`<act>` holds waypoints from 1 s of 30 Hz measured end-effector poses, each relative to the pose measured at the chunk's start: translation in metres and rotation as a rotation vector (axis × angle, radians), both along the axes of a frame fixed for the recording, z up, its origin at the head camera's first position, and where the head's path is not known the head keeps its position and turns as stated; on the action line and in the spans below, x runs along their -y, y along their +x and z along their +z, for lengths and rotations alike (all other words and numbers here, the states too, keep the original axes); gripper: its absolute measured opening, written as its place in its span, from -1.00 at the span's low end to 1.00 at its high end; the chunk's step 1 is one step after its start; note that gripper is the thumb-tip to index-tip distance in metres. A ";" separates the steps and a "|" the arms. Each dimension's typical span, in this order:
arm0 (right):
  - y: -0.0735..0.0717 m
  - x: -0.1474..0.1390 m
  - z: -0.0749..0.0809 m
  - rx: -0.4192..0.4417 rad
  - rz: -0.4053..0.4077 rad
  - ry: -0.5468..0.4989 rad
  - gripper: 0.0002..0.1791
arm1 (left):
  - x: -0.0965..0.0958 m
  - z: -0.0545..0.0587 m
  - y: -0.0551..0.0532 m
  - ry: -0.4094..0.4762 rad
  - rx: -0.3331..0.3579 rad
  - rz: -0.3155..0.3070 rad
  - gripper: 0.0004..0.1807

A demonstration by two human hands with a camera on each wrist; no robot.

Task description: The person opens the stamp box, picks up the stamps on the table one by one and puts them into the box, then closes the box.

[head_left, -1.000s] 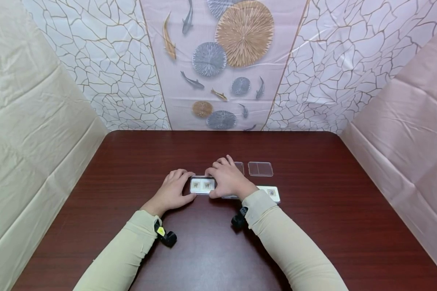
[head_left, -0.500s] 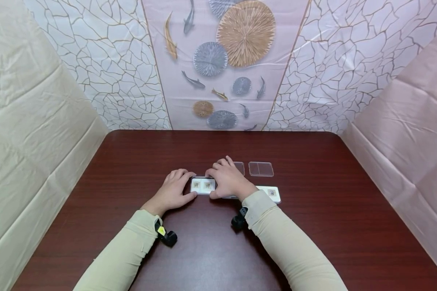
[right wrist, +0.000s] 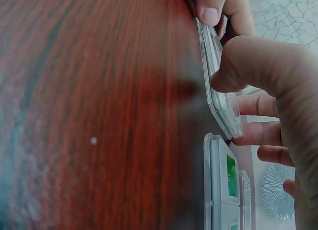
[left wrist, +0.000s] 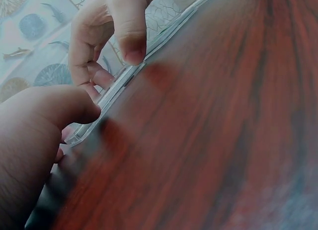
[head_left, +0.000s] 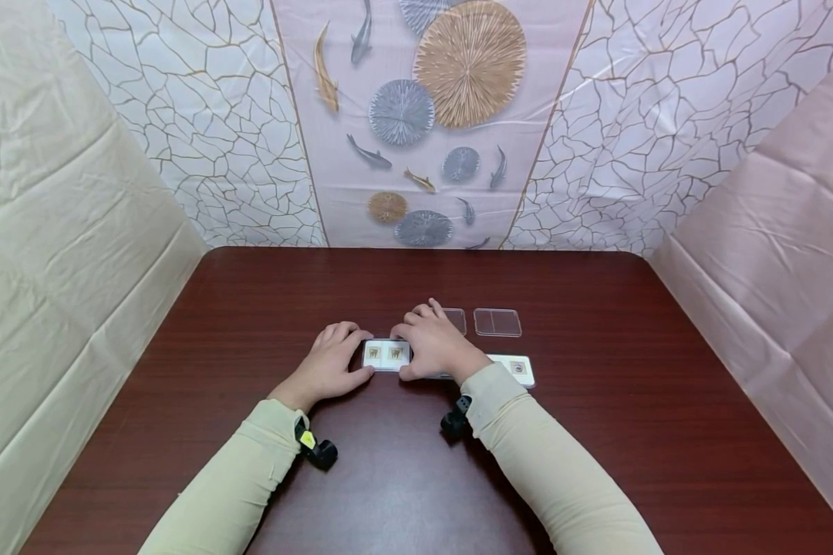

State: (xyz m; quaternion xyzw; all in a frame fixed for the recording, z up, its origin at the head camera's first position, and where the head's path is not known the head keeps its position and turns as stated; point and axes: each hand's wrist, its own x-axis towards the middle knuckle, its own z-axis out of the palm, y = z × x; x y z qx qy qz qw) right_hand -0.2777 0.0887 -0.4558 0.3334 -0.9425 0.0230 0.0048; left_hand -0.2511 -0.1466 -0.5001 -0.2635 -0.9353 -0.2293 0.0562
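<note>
A small flat clear plastic case (head_left: 386,354) with a white insert lies on the table between my hands. Two little square windows with gold-coloured tooth-like shapes show in the insert. My left hand (head_left: 328,364) holds its left end, thumb on the near edge and forefinger at the far edge. At the right end, my right hand (head_left: 436,345) grips it the same way, its other fingers raised. The right wrist view shows my right thumb (right wrist: 231,73) against the case's rim. Stacked clear layers are visible edge-on in the left wrist view (left wrist: 112,93).
A second white-insert case (head_left: 521,370) lies to the right, partly hidden by my right hand and wrist; a green patch (right wrist: 231,175) shows on it. Behind are two clear plastic lids (head_left: 497,322), (head_left: 456,318), the left one partly covered. The dark wooden table (head_left: 389,493) extends around them.
The dark strip along the far edge of the held case has narrowed. Both hands keep almost the same place and grip.
</note>
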 end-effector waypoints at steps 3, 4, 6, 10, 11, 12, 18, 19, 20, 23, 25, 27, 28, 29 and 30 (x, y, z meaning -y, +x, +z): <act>0.001 0.000 0.000 -0.007 -0.002 0.011 -0.33 | 0.000 0.000 0.000 -0.004 -0.007 -0.003 -0.41; 0.001 0.000 0.000 -0.007 -0.005 0.015 -0.33 | 0.000 0.000 0.000 -0.006 -0.010 -0.003 -0.41; 0.002 0.000 0.001 -0.004 -0.009 0.021 -0.34 | 0.000 0.000 0.000 -0.009 -0.016 -0.004 -0.41; 0.003 0.000 0.001 0.003 -0.009 0.017 -0.35 | 0.000 0.000 0.000 -0.019 -0.021 -0.007 -0.41; 0.003 0.000 0.001 0.005 -0.009 0.015 -0.36 | 0.000 0.000 0.000 -0.021 -0.023 -0.009 -0.41; 0.003 -0.001 0.001 0.006 -0.009 0.014 -0.36 | 0.000 0.000 0.000 -0.024 -0.025 -0.010 -0.41; 0.002 -0.006 0.002 0.034 0.011 0.005 -0.32 | 0.000 0.000 0.000 -0.041 -0.037 -0.013 -0.32; 0.001 -0.007 0.003 0.039 0.018 -0.005 -0.31 | 0.000 0.000 0.000 -0.042 -0.036 -0.012 -0.29; 0.000 -0.009 0.004 0.041 0.025 -0.017 -0.30 | 0.000 0.000 0.000 -0.041 -0.035 -0.011 -0.27; -0.004 -0.017 0.009 0.041 0.031 -0.058 -0.27 | 0.000 0.001 0.000 -0.040 -0.033 -0.007 -0.20; -0.009 -0.025 0.012 0.037 0.014 -0.078 -0.27 | -0.001 0.002 0.000 -0.040 -0.029 -0.005 -0.18; -0.015 -0.036 0.015 0.030 -0.011 -0.094 -0.28 | -0.002 0.003 0.001 -0.038 -0.030 0.000 -0.16; -0.018 -0.041 0.016 0.030 -0.029 -0.098 -0.27 | -0.002 0.003 0.002 -0.039 -0.031 0.003 -0.15; -0.022 -0.047 0.015 0.020 -0.044 -0.097 -0.28 | -0.003 0.004 0.002 -0.037 -0.030 0.007 -0.15; -0.025 -0.053 0.014 0.014 -0.064 -0.089 -0.27 | -0.004 0.004 0.002 -0.035 -0.033 0.012 -0.14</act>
